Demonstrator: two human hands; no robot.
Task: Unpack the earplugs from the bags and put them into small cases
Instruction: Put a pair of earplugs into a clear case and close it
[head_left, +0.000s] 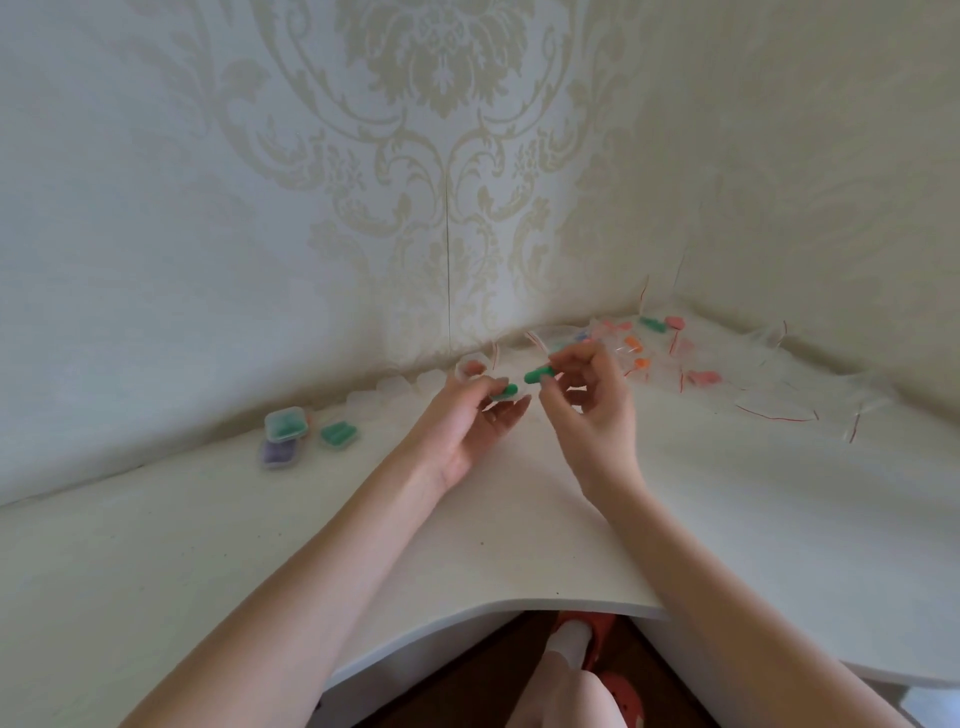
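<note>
Fingers of the right hand (587, 384) pinch a green earplug (540, 373); the left hand (475, 410) pinches another green one (505, 391) above the white table (519, 519).

White table (519, 545), 3 filled cases (287, 423) left, bagged earplugs (704, 378) right

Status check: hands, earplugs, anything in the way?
Left hand holds green earplug in clear case. Right hand pinches second green earplug. Nothing between them.

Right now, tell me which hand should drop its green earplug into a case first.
Probably the left hand: it pinches a green earplug nearer the filled cases at the desk's left, while the right hand holds its earplug nearer the bags.
</note>
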